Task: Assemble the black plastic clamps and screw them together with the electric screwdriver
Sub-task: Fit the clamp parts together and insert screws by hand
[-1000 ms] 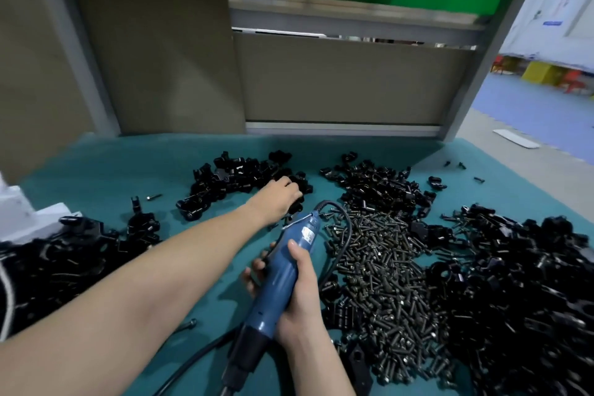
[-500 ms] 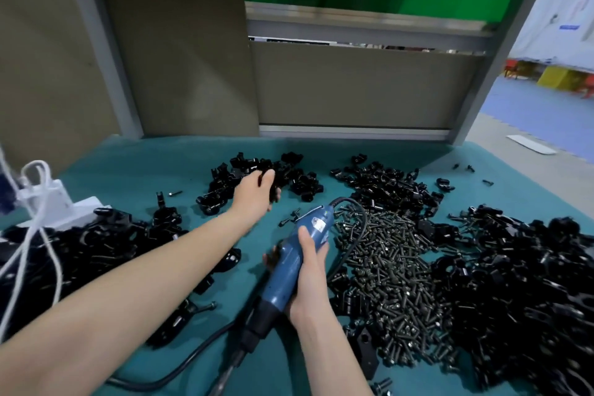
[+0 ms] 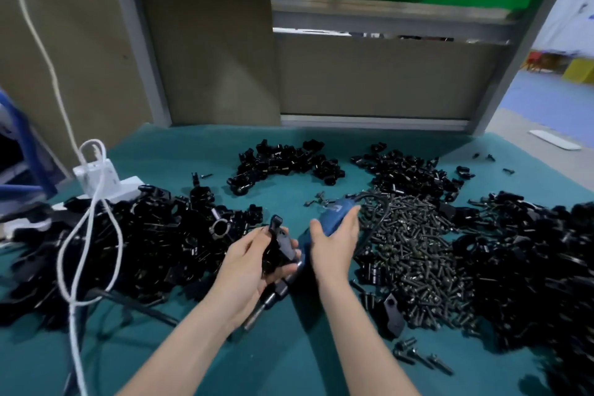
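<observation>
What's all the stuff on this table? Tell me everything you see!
clamp piles: four, black, left, back middle, back right, right.
screw heap: one, dark, right of the hands.
loose screws: few, dark, front right.
electric screwdriver: one, blue, in right hand.
clamp piece: one, black, in left hand.
power strip: one, white, far left.
cable: one, white, over left pile.
table mat: one, teal, under everything.
left hand: one, grips clamp piece.
right hand: one, holds electric screwdriver.

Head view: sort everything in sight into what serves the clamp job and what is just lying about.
Job:
clamp part held in left hand
electric screwdriver gripped by right hand
screw pile
loose clamp piles

Lying about:
white socket block
white cable
white strip on the floor
</observation>
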Demonstrator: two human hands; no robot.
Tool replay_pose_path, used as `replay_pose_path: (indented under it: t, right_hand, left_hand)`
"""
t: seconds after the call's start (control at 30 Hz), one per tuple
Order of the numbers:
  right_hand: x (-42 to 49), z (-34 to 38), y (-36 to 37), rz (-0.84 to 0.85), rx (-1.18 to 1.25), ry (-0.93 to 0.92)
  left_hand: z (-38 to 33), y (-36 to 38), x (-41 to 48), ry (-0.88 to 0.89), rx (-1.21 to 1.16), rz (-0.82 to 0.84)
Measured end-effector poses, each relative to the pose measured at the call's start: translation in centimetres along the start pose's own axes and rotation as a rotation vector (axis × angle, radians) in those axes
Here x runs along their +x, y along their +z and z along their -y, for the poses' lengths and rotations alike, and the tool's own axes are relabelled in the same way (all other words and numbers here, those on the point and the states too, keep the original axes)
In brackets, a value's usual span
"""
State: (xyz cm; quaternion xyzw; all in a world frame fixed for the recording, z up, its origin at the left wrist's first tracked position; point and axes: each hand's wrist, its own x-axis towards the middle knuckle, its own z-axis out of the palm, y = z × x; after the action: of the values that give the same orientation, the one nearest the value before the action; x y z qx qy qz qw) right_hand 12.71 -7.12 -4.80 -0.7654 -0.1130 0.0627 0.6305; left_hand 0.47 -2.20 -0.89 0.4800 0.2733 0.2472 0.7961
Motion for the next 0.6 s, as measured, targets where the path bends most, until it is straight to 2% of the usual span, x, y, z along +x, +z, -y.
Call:
replay_pose_path:
  t: [0.13, 0.23, 0.3, 0.4, 0.47, 0.6]
  right_hand:
    - [-1.1, -0.4, -0.9, -0.081, -0.067, -0.124]
    - [-3.0, 0.9, -1.4, -0.156, 0.090, -0.394]
    - [-4.7, 1.6, -1.6, -0.050, 0.120, -0.560]
    - [-7.4, 1.3, -1.6, 0.177, 0.004, -0.678]
    - [-7.6, 1.0, -1.8, 0.192, -0.034, -0.660]
    - [-6.8, 1.5, -2.2, 0.219, 0.101, -0.372]
  left_hand:
    - [0.0, -0.6, -0.2, 0.163, 0.088, 0.047]
    - [0.2, -1.1, -0.2, 0.250, 0.118, 0.064]
    - [0.7, -1.6, -0.3, 0.261, 0.143, 0.058]
    - [1.0, -1.9, -0.4, 0.315, 0.218, 0.065]
    - [1.0, -1.8, -0.4, 0.355, 0.276, 0.092]
    - [0.8, -1.6, -0.4, 0.358, 0.337, 0.180]
